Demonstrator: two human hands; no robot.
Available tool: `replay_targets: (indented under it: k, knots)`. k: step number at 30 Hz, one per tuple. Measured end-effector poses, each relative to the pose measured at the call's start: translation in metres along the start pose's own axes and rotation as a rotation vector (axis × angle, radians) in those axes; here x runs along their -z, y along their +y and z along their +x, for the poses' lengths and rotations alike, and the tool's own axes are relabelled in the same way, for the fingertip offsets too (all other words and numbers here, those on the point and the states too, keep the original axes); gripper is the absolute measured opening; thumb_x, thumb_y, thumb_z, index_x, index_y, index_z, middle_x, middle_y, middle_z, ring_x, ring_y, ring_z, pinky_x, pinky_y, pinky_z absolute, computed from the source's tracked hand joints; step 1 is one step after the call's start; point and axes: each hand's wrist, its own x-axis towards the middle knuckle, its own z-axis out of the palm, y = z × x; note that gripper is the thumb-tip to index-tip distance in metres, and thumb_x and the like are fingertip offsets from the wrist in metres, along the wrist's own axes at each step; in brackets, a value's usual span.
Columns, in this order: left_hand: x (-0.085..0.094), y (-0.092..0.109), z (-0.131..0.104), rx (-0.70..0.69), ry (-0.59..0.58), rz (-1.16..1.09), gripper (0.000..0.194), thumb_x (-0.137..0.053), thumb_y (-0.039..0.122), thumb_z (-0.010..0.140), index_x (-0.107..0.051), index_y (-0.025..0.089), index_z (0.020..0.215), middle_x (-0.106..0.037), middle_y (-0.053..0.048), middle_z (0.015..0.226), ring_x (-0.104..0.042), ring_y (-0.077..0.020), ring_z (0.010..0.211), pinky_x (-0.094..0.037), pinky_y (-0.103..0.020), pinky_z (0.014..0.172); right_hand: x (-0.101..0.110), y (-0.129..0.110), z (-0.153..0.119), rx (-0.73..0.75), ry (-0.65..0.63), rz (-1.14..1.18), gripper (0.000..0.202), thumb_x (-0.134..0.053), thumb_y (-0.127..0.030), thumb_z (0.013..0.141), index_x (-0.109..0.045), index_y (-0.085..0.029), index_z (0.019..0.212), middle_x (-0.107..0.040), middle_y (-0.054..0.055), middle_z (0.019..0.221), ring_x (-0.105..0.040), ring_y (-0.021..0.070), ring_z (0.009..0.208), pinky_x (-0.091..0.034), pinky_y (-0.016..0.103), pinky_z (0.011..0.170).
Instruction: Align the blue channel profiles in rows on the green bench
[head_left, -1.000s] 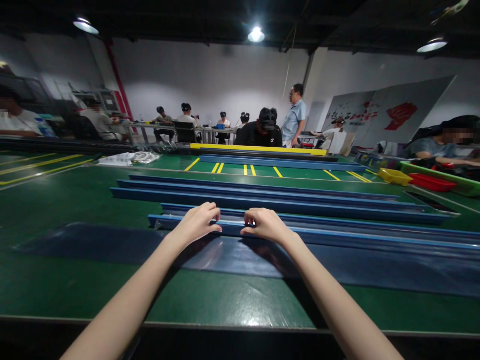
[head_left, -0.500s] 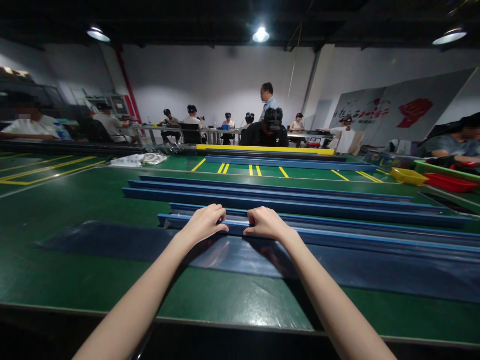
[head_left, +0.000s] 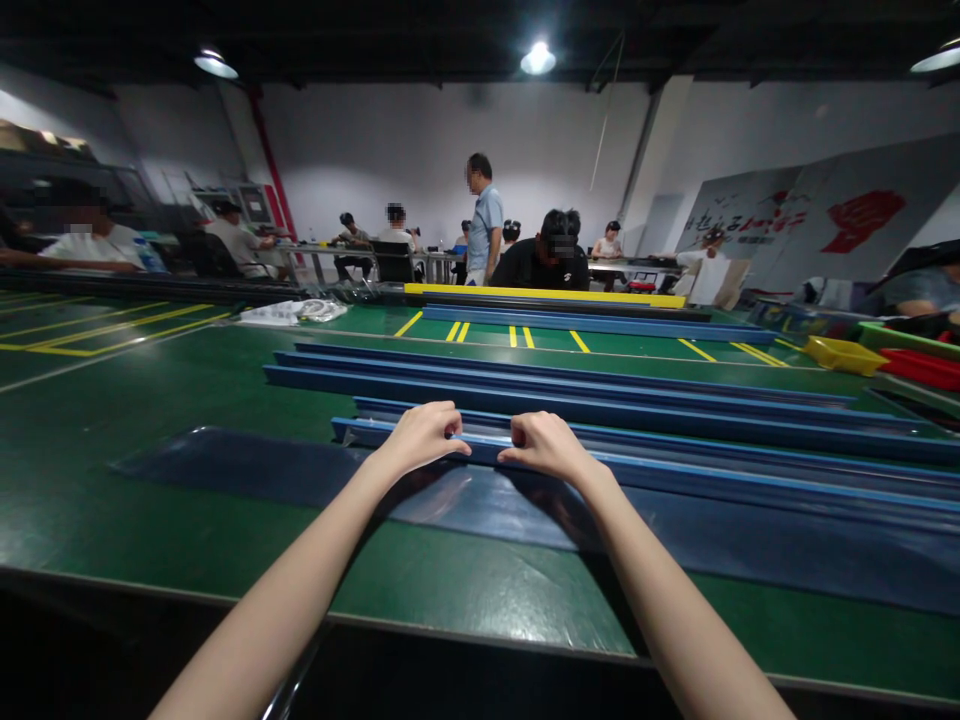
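Note:
My left hand (head_left: 427, 432) is closed on the near edge of a long blue channel profile (head_left: 720, 478), thumb in front and curled fingers behind. A short way to the right, my right hand (head_left: 545, 442) grips the same profile in a like manner. Between the hands a short stretch of its blue wall shows. A flat, shiny strip of clear plastic film (head_left: 480, 508) runs along the table under my wrists and in front of the profile. Whether the film is joined to the profile I cannot tell.
Beyond lie more blue profiles (head_left: 450, 385) on the green table (head_left: 187, 535). Farther back are a yellow bar (head_left: 540, 293), a white plastic bag (head_left: 289, 311), a yellow bin (head_left: 844, 355) and a red bin (head_left: 922, 368). Several people sit around; a person in a blue shirt (head_left: 484, 220) stands behind.
The view has turned slightly left, so the table appears shifted right. Both hands keep their grip on the profile. The standing person in the background has moved left.

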Motion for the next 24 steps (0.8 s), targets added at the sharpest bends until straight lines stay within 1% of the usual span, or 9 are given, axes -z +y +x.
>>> replay_targets:
  k: [7, 16, 18, 22, 24]
  knots:
    - [0.000, -0.002, 0.001, 0.026, -0.042, -0.022, 0.026, -0.062, 0.044, 0.069, -0.057, 0.018, 0.069, -0.056, 0.003, 0.072, -0.051, -0.0120, 0.067, -0.027, -0.021, 0.053, -0.003, 0.001, 0.002, -0.037, -0.003, 0.030, 0.029, -0.059, -0.048, 0.067, -0.060, -0.019, 0.072, -0.064, 0.003, 0.071, -0.055, 0.0149, 0.065, -0.027, 0.023, 0.053]
    - [0.001, -0.002, 0.001, 0.082, -0.058, 0.005, 0.030, -0.061, 0.049, 0.067, -0.056, 0.019, 0.067, -0.057, 0.003, 0.073, -0.052, -0.0133, 0.068, -0.026, -0.021, 0.053, -0.005, 0.001, -0.001, -0.049, 0.028, 0.056, 0.027, -0.059, -0.046, 0.067, -0.058, -0.019, 0.070, -0.062, 0.002, 0.069, -0.053, 0.0134, 0.062, -0.026, 0.022, 0.051]
    - [0.003, -0.002, 0.001, 0.077, -0.064, 0.015, 0.030, -0.061, 0.049, 0.067, -0.055, 0.019, 0.068, -0.057, 0.003, 0.074, -0.052, -0.0135, 0.069, -0.026, -0.021, 0.053, -0.004, 0.000, -0.002, -0.036, 0.034, 0.052, 0.026, -0.059, -0.045, 0.068, -0.058, -0.019, 0.071, -0.063, 0.002, 0.070, -0.053, 0.0132, 0.063, -0.025, 0.022, 0.051]
    - [0.010, -0.004, -0.003, 0.011, -0.077, 0.040, 0.025, -0.062, 0.044, 0.068, -0.057, 0.020, 0.071, -0.057, 0.002, 0.078, -0.052, -0.0143, 0.075, -0.028, -0.021, 0.055, 0.000, -0.001, -0.003, -0.003, 0.025, 0.013, 0.026, -0.058, -0.045, 0.070, -0.060, -0.019, 0.073, -0.063, 0.002, 0.074, -0.054, 0.0134, 0.066, -0.025, 0.023, 0.053]
    - [0.014, -0.008, -0.005, 0.028, -0.093, 0.036, 0.022, -0.062, 0.042, 0.067, -0.057, 0.021, 0.072, -0.057, 0.003, 0.078, -0.052, -0.0142, 0.076, -0.028, -0.021, 0.055, 0.002, -0.001, -0.003, 0.004, 0.015, -0.015, 0.026, -0.059, -0.044, 0.070, -0.060, -0.019, 0.074, -0.064, 0.003, 0.076, -0.055, 0.0138, 0.066, -0.024, 0.023, 0.052]
